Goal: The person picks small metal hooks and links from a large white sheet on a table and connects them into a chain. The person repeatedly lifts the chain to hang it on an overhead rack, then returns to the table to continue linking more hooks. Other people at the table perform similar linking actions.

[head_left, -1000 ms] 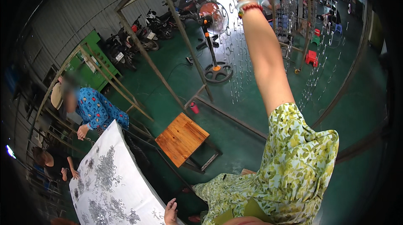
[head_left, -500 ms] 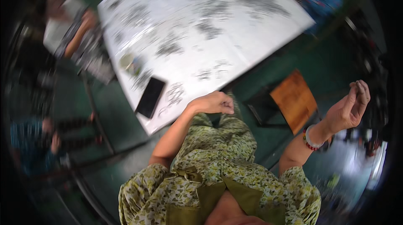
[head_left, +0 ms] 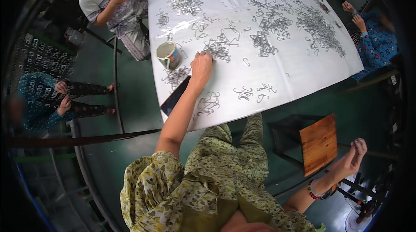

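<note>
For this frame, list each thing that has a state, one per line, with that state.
left hand: palm down, fingers on a clump of wire hooks
right hand: raised off to the side, away from the table, fingers curled; cannot tell if it holds anything
mug: upright on the white table
phone: lying flat at the table edge, screen dark
wooden stool: unoccupied

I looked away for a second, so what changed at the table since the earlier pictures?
The left hand reached forward from the table's near edge to a pile of metal wire hooks beside the mug. The right hand, raised overhead a second ago, has dropped out to the side, fingers loosely curled. The dark phone stays at the edge of the white table.
</note>
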Demonstrator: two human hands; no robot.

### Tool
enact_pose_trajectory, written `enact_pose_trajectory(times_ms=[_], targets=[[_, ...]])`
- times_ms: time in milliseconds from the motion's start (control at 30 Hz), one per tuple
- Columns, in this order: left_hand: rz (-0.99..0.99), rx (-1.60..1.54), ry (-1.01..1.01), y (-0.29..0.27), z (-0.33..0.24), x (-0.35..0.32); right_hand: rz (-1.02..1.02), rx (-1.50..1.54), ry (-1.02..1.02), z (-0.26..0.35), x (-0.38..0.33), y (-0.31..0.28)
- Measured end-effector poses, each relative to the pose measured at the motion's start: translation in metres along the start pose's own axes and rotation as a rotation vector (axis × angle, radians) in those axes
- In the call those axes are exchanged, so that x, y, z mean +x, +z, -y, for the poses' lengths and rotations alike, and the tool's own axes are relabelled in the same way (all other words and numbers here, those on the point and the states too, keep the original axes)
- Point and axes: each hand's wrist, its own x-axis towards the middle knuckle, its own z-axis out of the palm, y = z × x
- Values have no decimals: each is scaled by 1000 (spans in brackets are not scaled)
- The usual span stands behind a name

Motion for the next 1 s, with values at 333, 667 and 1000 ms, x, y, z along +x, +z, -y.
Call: enact_pose_trajectory(times_ms=[333,667,1000], targets=[[-38,-219,99,-5,-12,-8,742,21,45,-80,-48,226],[210,-824,4,-57,-73,-68,853,-426,-332,-89,-76,355],[86,-949,137,-75,-109,-76,819,210,112,-15,-74,259]])
